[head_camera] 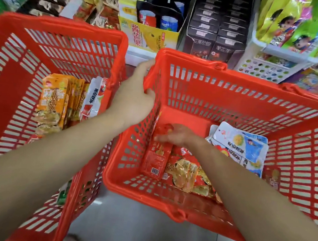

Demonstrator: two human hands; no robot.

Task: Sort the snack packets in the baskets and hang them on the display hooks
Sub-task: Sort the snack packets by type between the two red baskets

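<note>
Left grip clasps the right basket rim; right grip, blurred, hold unclear, could drag several overlapping red packets up together.

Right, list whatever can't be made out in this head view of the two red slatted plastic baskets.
- Motion blur: whether the right hand grips the red snack packet beneath it.
- Covered: the left forearm hides the near contents of the left red slatted basket; the frame edge cuts off its left side.
- Out of frame: the display hooks.
- Too small: print on the white-and-blue foil packets.
</note>
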